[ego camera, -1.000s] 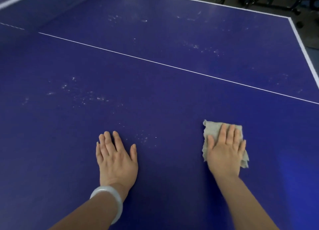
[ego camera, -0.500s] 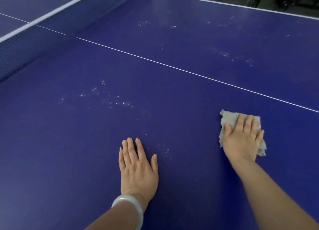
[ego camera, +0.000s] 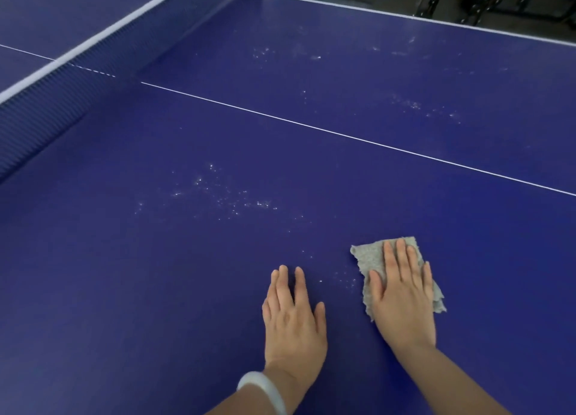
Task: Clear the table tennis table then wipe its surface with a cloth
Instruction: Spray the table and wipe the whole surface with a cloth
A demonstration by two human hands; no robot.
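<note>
No legible text, labels or numbers anywhere.

The desk (ego camera: 156,290) is deep blue-violet, crossed by a thin white line (ego camera: 343,135) and flecked with pale whitish specks (ego camera: 230,196). The cloth (ego camera: 371,258) is grey-beige; the net (ego camera: 46,102) is dark blue with a white top band, and a white bangle (ego camera: 265,389) circles the left wrist.
</note>
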